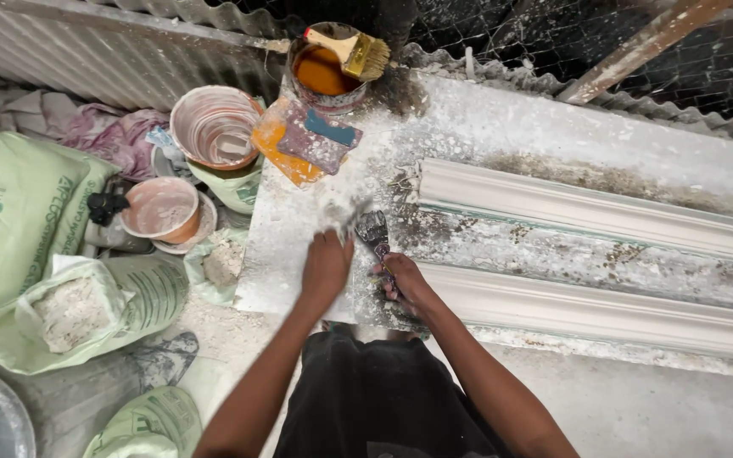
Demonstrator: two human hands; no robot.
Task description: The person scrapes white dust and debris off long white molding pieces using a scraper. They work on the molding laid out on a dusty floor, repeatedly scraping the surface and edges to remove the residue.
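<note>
Right hand point(406, 280) is gripping a dark brush point(373, 231), bristles up at the near end of the mould point(570, 246); left hand point(326, 265) is blurred just left of it, can't tell if it's open or closed. I'd keep strokes short and along the mould's grooves, and keep that left hand away from the wet bristles.

The right hand point(405, 284) is gripping a brush point(375, 236) whose bristles are resting on the dusty white desk point(485, 127), beside the end of a long white moulding point(587, 208). The left hand point(326, 267) is lying on the desk just beside the brush, its fingers blurred. A second moulding point(604, 314) is running along the near edge. At the far corner a tin point(322, 76) of orange liquid is carrying a yellow brush point(354, 51) across its rim. Bowls point(214, 127) and open sacks point(78, 309) of powder are sitting on the floor to the left.
</note>
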